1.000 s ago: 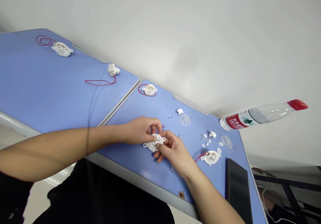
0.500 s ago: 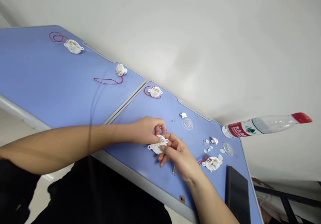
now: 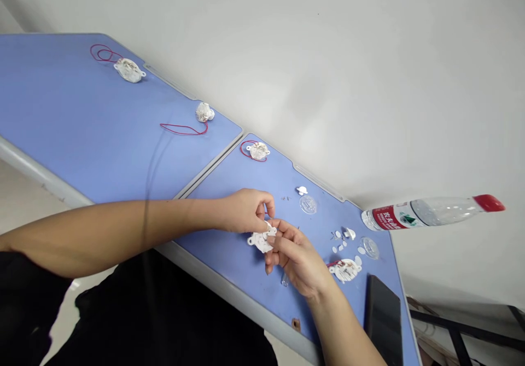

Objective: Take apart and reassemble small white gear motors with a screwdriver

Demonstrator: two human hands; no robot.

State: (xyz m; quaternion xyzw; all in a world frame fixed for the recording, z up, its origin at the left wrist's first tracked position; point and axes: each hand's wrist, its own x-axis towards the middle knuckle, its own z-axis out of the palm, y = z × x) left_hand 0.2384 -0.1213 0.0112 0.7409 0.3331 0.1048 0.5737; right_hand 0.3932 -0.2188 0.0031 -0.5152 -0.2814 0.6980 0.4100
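Over the front of the right-hand table, a white round plastic casing with small eyelets (image 3: 259, 242) is held between my two hands. My right hand (image 3: 298, 259) grips its right side, thumb on top and fingers curled beneath. My left hand (image 3: 246, 211) is closed at the upper edge, its thumb against the casing and its fingers bent. A bit of red cord shows by the left fingertips. What exactly lies between those fingertips is hidden. Close to my right hand, a small clear object (image 3: 284, 280) rests on the table.
Similar white casings with red cords lie along the back (image 3: 258, 151) (image 3: 204, 112), at far left (image 3: 129, 70) and at right (image 3: 345, 270). Clear discs (image 3: 308, 204), white knobs (image 3: 349, 233) and tiny screws are scattered about. A water bottle (image 3: 426, 213) and black phone (image 3: 382, 319) sit at the right.
The view has shifted slightly. The casing has tilted a little in my hands, and my right thumb has moved on its face. Both hands keep their hold.
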